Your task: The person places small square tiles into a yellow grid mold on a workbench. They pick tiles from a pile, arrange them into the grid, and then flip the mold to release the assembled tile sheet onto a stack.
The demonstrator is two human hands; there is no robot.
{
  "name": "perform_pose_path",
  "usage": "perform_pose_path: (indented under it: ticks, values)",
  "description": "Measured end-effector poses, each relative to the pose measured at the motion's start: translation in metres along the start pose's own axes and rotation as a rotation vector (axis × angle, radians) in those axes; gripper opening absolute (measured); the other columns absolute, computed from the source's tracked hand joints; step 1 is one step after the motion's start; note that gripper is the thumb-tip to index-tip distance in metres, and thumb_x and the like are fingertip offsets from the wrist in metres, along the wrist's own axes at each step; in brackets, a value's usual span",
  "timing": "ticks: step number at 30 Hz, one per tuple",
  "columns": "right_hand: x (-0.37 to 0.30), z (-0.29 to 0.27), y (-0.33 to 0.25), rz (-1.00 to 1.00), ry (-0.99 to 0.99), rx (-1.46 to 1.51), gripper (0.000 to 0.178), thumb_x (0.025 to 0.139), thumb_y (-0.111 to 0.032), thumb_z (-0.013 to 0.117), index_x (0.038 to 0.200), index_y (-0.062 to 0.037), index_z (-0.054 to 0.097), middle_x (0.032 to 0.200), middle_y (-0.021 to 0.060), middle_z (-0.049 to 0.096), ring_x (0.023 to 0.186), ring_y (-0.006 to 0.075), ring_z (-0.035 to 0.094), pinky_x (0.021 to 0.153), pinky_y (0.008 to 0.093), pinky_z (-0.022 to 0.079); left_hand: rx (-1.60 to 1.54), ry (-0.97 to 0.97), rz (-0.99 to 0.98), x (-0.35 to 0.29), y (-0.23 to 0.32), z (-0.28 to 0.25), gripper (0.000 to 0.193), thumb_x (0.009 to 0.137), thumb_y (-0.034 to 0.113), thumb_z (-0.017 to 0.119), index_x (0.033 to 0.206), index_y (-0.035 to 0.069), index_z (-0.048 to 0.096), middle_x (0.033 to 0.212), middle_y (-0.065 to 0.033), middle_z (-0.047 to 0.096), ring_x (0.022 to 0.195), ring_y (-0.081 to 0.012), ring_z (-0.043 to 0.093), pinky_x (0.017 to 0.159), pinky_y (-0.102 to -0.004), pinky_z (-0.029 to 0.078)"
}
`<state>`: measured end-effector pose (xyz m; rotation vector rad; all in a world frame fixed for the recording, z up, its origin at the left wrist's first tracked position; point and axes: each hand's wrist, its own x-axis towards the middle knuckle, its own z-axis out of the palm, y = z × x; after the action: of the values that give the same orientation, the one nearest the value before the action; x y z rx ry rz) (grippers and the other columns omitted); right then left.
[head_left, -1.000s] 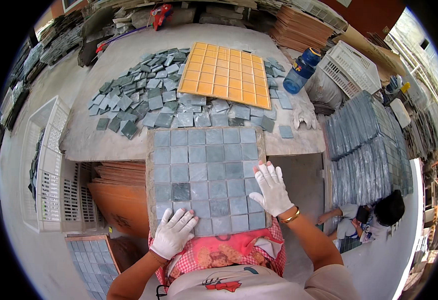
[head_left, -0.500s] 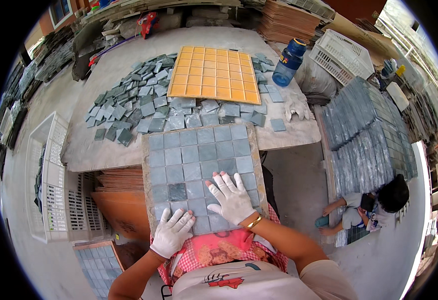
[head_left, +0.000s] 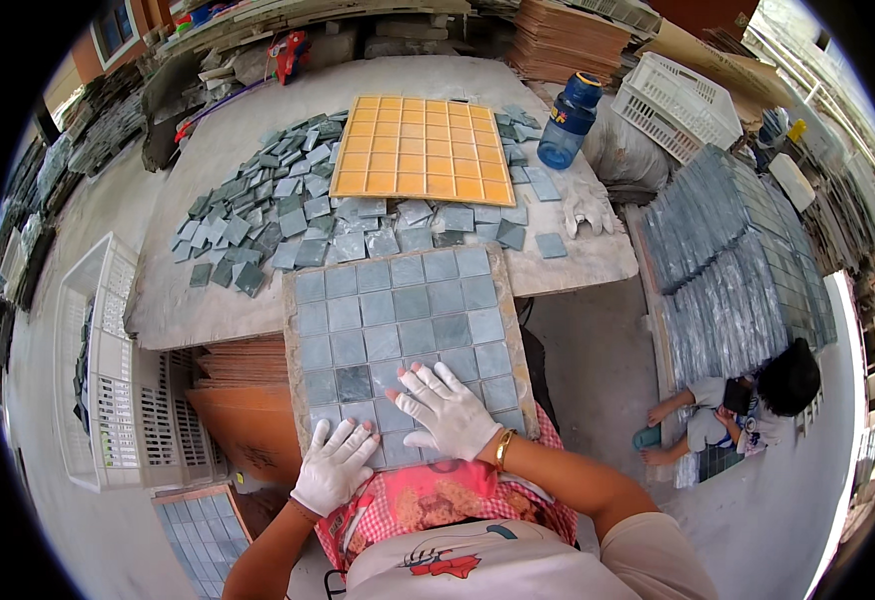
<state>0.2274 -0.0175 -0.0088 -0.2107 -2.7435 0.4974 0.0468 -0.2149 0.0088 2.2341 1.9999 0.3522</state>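
A board of square grey-blue stone tiles (head_left: 381, 307), set in rows within a frame, rests between my lap and the worktable's near edge. My left hand (head_left: 335, 464), in a white glove with bare fingertips, lies flat on its near left corner, fingers spread. My right hand (head_left: 450, 412), gloved the same way, presses flat on the tiles right of centre, fingers apart. Neither hand grasps anything. Beyond the board, loose tiles (head_left: 248, 205) lie heaped on the table, and a yellow grid tray (head_left: 423, 150) sits partly on top of them.
A blue water bottle (head_left: 568, 122) and a white glove (head_left: 590, 213) stand on the worktable (head_left: 198, 310). White crates (head_left: 108, 380) are at left. Stacked tile sheets (head_left: 723, 270) rise at right, with a seated person (head_left: 738, 405) nearby. Another tiled board (head_left: 201, 540) leans below left.
My right hand has slid a little to the left across the tiles. My left hand has shifted slightly left and down, still flat. The whole view has moved slightly.
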Motion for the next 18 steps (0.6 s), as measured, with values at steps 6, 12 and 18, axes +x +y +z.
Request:
perform_pose_path:
  ticks: [6,12,18]
  values:
    - [-0.052,-0.046,0.036,0.132,0.218,0.011,0.069,0.078,-0.031,0.068,0.133,-0.0006,0.038,0.14,0.0229,0.037,0.129,0.0444,0.035,0.107,0.0518,0.028,0.016,0.026,-0.102,-0.022,0.004,0.004,0.05,0.078,0.028,0.063,0.123,0.009,0.057,0.132,-0.0091,0.053,0.123,-0.0278,0.047,0.107,-0.0487,0.026]
    - [-0.071,-0.046,0.033,0.298,0.087,-0.272,0.074,0.079,-0.041,0.065,0.137,-0.0064,0.037,0.143,0.0207,0.034,0.134,0.0408,0.028,0.108,0.0532,0.024,-0.014,0.046,-0.091,-0.018,0.005,0.001,0.049,0.08,0.029,0.062,0.124,0.008,0.056,0.133,-0.0102,0.052,0.124,-0.0282,0.046,0.107,-0.0483,0.025]
    - [0.001,-0.002,0.017,0.096,0.319,0.157,0.059,0.081,-0.025,0.065,0.133,-0.0045,0.043,0.139,0.02,0.04,0.129,0.0402,0.037,0.106,0.0486,0.032,-0.028,0.003,-0.105,-0.018,0.004,-0.004,0.05,0.08,0.028,0.061,0.124,0.007,0.056,0.133,-0.0114,0.052,0.123,-0.0298,0.047,0.107,-0.0485,0.025]
